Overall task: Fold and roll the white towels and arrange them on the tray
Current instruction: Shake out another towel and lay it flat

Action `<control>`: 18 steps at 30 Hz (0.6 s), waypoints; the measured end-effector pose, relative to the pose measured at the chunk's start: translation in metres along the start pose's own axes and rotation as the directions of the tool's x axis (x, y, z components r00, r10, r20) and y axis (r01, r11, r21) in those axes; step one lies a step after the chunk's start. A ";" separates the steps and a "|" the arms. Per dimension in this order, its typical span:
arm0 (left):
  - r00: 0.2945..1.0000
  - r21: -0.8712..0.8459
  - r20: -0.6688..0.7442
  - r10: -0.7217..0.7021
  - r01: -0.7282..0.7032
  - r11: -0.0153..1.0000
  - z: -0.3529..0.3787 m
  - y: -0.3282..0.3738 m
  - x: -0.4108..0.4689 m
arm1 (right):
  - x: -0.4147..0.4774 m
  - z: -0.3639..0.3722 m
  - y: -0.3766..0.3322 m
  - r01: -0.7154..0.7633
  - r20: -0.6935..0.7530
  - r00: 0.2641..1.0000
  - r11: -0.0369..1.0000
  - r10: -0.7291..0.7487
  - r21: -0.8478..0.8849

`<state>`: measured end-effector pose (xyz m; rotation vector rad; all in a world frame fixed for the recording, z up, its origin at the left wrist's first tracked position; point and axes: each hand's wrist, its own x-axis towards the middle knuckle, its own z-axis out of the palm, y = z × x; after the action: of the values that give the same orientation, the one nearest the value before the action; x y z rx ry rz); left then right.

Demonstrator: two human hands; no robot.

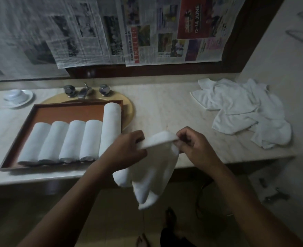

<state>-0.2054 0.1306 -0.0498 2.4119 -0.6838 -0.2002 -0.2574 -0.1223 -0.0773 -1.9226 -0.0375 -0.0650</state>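
The white towel (152,173) hangs lengthwise from its top edge, out past the counter's front lip. The left hand (127,148) and right hand (191,144) each pinch one end, fingers curled tight on the cloth. Bare counter (165,107) lies just beyond the knuckles, room to lay it flat. The tray (66,112), holding five rolls (72,139), sits nearer the left hand. Loose towels (245,111) are heaped far right.

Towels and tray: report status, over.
Left hand and right hand pinch top edge of held towel, rest hanging. Five rolled towels on tray. Loose pile at right, nothing in the way.
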 end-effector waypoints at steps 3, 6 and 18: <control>0.995 0.080 0.009 -0.097 0.096 0.992 -0.011 -0.018 -0.013 | -0.004 -0.011 0.000 -0.021 -0.082 0.996 0.999 0.024 0.032; 0.981 -0.024 -0.099 -0.165 0.163 0.986 -0.026 -0.035 -0.021 | -0.009 -0.017 0.006 -0.074 -0.121 0.990 0.997 0.073 -0.005; 0.980 -0.215 -0.108 0.167 -0.187 0.959 -0.012 0.034 0.009 | -0.006 0.010 -0.027 0.008 0.206 0.978 0.989 0.023 -0.149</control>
<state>-0.2084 0.1093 -0.0201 2.1187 -0.7874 -0.0897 -0.2649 -0.1033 -0.0556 -2.0728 -0.1698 0.1423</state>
